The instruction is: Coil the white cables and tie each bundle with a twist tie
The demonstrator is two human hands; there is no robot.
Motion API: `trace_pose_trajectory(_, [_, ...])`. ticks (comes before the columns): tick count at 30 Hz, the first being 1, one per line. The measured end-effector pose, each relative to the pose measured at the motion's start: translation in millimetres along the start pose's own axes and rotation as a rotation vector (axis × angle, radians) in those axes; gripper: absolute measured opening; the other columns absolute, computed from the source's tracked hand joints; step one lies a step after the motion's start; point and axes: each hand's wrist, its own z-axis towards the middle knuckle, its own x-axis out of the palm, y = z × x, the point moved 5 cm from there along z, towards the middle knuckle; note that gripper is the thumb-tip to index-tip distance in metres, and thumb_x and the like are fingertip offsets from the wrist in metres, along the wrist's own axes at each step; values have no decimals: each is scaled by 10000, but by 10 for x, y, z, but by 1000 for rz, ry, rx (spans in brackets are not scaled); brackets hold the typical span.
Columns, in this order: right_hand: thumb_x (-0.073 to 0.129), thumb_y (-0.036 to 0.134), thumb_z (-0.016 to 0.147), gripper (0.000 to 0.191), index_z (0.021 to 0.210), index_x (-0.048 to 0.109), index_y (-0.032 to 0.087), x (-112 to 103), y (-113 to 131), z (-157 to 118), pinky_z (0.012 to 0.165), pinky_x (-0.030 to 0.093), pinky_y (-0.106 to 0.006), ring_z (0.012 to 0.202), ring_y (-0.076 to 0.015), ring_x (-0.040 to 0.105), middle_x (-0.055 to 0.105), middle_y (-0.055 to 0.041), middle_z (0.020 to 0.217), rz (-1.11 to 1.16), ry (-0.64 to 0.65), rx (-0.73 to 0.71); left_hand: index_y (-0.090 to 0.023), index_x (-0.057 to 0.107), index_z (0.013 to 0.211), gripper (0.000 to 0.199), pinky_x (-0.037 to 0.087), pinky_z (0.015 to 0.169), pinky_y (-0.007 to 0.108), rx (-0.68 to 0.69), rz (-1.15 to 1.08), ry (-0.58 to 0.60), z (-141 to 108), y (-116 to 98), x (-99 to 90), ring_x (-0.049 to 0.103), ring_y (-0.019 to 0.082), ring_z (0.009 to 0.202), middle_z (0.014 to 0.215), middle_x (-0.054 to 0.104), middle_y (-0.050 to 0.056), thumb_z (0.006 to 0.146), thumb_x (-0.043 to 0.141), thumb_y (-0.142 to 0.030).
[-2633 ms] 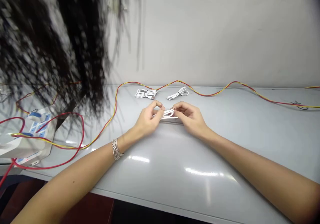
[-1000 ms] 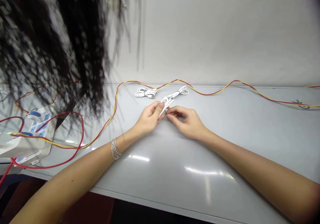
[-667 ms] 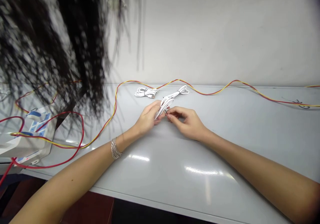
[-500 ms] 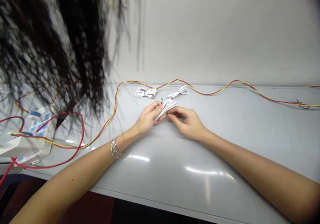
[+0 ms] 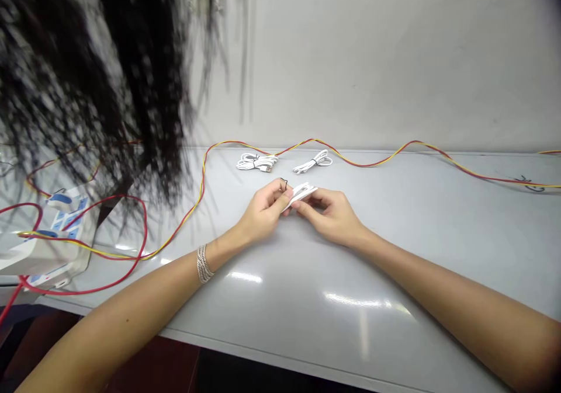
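Observation:
A folded white USB cable bundle [image 5: 303, 194] lies flat between my hands, above the table. My left hand [image 5: 263, 211] grips its left end, and my right hand [image 5: 328, 215] pinches its right end. A thin black twist tie [image 5: 285, 184] sticks up by my left fingertips, and its lower part is hidden. Behind them lie two white cables, each coiled and tied: one [image 5: 256, 162] with a visible USB plug and one [image 5: 312, 162]. Neither hand touches these.
A red-and-yellow twin wire [image 5: 350, 159] runs along the back of the grey table [image 5: 394, 247]. Red wire loops around a white-and-blue power strip [image 5: 56, 235] at the left. Dark hair [image 5: 96, 77] hangs across the upper left of the view.
The white bundle has turned from pointing up and away to lying nearly flat between my hands. My right hand has closed on it, and the twist tie has shifted toward my left fingertips.

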Motion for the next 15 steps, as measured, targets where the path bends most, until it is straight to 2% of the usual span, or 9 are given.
trace_pose_trajectory(3, [634,395,872,235,832,701,173,-11,-15,5,652,516,-299,700,-172,665,740,-55,775,-3,-11,19,-139,594,808,339,322,497,203,50,44,-14,-7,-54,-2,451,66,561,641,547,1,887,605,-468])
trace_pose_trajectory(9, [648,460,859,303,767,645,171,-37,-76,26,635,515,-304,648,-155,635,715,-53,769,113,-36,88,-114,705,792,371,357,473,221,-16,111,-60,1,-17,-48,449,69,530,730,642,44,846,634,-474])
trace_pose_trajectory(15, [693,497,817,346,709,622,175,-39,-120,36,610,496,-286,612,-144,605,644,-19,653,136,-52,133,-119,696,693,337,360,559,228,109,350,-96,-19,-92,-40,454,80,582,628,559,17,892,596,-372])
